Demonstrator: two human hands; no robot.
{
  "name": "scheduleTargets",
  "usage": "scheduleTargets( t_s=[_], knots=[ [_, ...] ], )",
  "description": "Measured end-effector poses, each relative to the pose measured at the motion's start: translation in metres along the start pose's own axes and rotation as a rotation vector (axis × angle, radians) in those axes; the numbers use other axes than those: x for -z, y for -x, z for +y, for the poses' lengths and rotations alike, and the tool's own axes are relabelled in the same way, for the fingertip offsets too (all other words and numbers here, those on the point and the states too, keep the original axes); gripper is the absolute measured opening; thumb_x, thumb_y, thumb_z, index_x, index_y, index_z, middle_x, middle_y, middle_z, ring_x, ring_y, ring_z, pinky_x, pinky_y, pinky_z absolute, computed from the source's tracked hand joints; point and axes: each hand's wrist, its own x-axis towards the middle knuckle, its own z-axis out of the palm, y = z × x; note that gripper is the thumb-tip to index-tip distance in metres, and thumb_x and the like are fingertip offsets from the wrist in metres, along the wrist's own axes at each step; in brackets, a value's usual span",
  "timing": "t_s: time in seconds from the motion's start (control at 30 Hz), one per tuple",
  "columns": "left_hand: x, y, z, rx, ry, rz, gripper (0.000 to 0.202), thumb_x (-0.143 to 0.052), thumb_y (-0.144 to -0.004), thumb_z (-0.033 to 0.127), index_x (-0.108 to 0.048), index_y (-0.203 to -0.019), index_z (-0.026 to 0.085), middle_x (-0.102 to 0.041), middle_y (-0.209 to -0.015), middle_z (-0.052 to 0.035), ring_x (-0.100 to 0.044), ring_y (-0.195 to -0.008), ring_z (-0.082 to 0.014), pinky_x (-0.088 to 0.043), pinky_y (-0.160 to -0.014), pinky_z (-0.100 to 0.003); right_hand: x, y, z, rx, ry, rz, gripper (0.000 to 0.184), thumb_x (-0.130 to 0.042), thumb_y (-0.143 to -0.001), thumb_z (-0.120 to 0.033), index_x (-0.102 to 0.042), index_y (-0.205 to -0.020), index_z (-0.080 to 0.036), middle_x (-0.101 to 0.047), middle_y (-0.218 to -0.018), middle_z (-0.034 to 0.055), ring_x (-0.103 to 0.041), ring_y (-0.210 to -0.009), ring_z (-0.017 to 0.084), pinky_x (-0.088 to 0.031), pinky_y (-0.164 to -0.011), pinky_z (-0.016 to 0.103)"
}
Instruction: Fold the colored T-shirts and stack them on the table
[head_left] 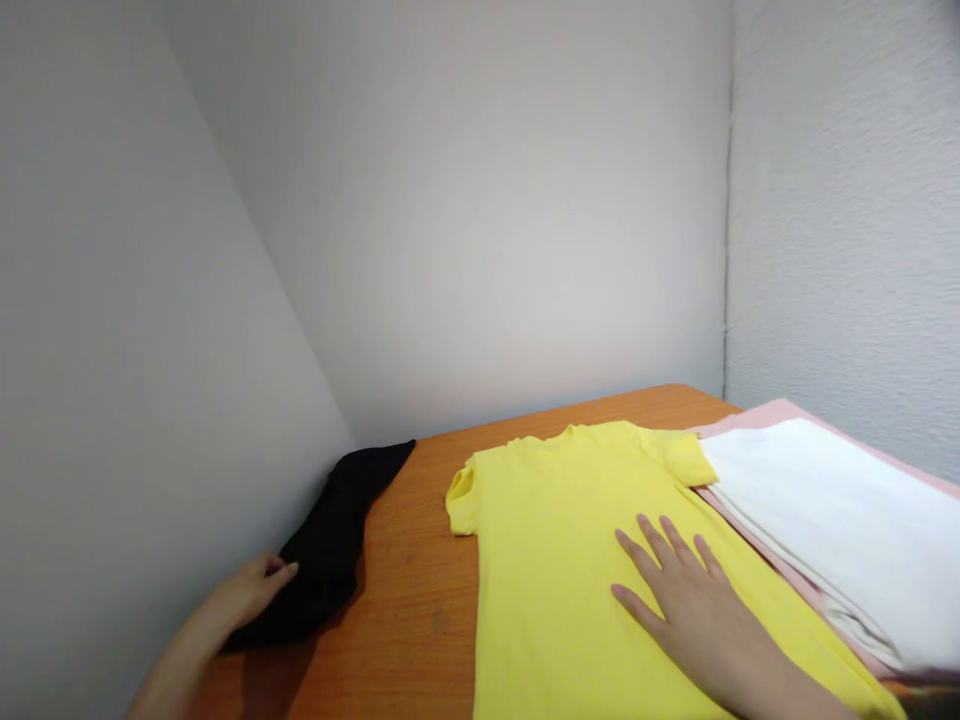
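Observation:
A yellow T-shirt [555,560] lies spread on the wooden table, its neck toward the far edge and its sleeves out to the sides. My right hand [690,600] rests over the shirt's right half, palm down with the fingers spread. At the left, a bunched black cloth garment [330,550] lies against the wall. My left hand [255,590] is at its near side, fingers curled in a pinch on the fabric. The fingertips are partly hidden, and the garment's kind cannot be made out.
Folded white cloth [840,520] lies on top of pink cloth [787,408] at the right, partly under the yellow sleeve. The brown wooden table [420,600] meets pale walls [525,220] at its back and left.

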Motion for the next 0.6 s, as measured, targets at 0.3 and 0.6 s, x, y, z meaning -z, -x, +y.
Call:
scheduleTargets(
  t_s=[0.3,0.6],
  knots=[
    [-0.057,0.024,0.166,-0.494,-0.098,0.101,0.061,-0.033,-0.095,0.05,-0.042,-0.133,0.004,-0.055,-0.131,-0.0226,-0.054,-0.121,-0.028,-0.038,-0.101,-0.033,0.032,-0.035,0.029,0.054,-0.081,-0.101,0.067,-0.042,-0.088,-0.064,-0.056,-0.134,-0.018,-0.048,-0.141,0.0132,-0.035,-0.135,0.035,-0.032,-0.11,0.051],
    [-0.123,-0.052,0.239,-0.264,0.015,-0.034,0.058,-0.051,-0.088,0.047,-0.045,-0.12,0.0,-0.065,-0.108,-0.0305,-0.065,-0.102,-0.0368,-0.045,-0.074,-0.035,0.05,-0.199,0.11,-0.145,0.096,-0.177,0.041,-0.044,-0.093,-0.027,-0.058,-0.123,-0.004,-0.061,-0.119,0.023,-0.056,-0.115,0.031,-0.043,-0.095,0.041]
  ],
)
